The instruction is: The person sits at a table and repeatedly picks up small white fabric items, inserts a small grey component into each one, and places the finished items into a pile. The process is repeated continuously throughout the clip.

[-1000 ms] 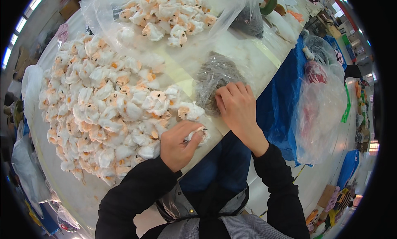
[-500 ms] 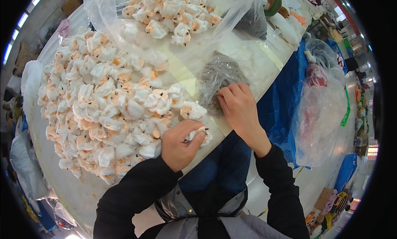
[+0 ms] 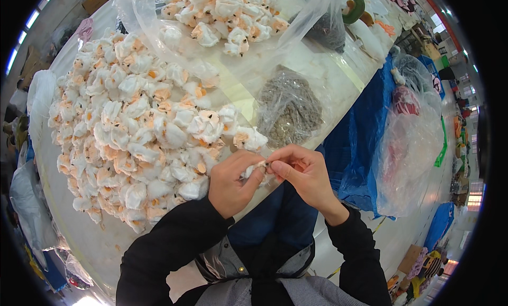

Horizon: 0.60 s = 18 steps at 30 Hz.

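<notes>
My left hand (image 3: 231,182) is closed around a small white plush piece (image 3: 247,172), mostly hidden by the fingers. At the edge of that piece, my right hand (image 3: 305,177) pinches with thumb and forefinger. A tiny dark bit shows between the fingertips of both hands, too small to make out. Just beyond them lies a clear plastic bag (image 3: 288,107) of small grey-brown bits. To the left spreads a big heap of white and peach plush pieces (image 3: 132,131), many with dark pointed tips. One such loose piece (image 3: 250,138) rests right above my left hand.
More plush pieces (image 3: 222,15) sit at the far side, partly under clear plastic sheeting (image 3: 309,15). A dark-filled bag (image 3: 328,33) and a green curved thing (image 3: 355,5) are at the far right. Off the table's right edge hang blue sheeting (image 3: 360,142) and a large clear bag (image 3: 405,158).
My right hand has come away from the bag of grey-brown bits, toward me, and now meets the plush piece in my left hand. The left hand has hardly moved.
</notes>
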### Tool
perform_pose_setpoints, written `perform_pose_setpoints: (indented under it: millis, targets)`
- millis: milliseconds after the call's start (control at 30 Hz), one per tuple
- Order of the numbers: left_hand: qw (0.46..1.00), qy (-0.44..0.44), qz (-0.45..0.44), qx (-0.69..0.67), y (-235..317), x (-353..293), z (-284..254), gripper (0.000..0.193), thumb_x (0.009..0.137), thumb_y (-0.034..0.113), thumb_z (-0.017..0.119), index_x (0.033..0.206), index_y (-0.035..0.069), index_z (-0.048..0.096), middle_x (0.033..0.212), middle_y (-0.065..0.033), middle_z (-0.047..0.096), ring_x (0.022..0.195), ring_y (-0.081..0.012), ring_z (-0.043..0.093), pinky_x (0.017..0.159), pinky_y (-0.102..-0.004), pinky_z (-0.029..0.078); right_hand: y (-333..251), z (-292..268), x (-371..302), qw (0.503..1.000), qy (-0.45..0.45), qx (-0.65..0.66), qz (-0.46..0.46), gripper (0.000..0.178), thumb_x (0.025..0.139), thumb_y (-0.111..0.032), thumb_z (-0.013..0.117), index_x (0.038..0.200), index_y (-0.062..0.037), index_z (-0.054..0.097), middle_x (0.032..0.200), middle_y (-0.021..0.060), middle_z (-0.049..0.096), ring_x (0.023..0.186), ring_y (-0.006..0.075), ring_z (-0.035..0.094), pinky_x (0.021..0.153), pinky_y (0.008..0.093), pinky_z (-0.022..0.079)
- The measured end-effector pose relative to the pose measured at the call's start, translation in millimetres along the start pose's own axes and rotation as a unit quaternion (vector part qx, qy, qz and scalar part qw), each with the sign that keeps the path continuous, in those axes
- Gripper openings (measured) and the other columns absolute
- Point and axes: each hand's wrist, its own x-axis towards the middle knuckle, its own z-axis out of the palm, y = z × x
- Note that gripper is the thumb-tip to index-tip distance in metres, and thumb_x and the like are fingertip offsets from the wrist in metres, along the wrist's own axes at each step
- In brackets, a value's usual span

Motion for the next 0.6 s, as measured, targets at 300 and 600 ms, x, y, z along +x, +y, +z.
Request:
perform_pose_setpoints:
  millis: [300,600]
  targets:
    - [1.000,0.000,0.005,0.026,-3,-1,2,0.017,0.091,0.002,0.072,0.107,0.000,0.073,0.099,-0.0150,0.071,0.083,-0.0310,0.072,0.067,-0.0356,0.056,-6,9,0,0.923,0.037,-0.326,-0.201,0.014,0.094,0.000,0.076,0.107,-0.0009,0.070,0.089,0.0103,0.067,0.072,0.0193,0.067,0.064,0.0304,0.052]
    - [0.997,-0.001,0.029,0.071,-7,-5,5,0.017,0.090,0.001,0.070,0.108,0.002,0.071,0.098,-0.0146,0.067,0.079,-0.0350,0.069,0.065,-0.0395,0.055,-11,5,7,0.932,-0.028,-0.324,-0.160,0.009,0.094,0.001,0.073,0.098,-0.0003,0.065,0.087,0.0123,0.064,0.074,0.0270,0.066,0.064,0.0356,0.052]
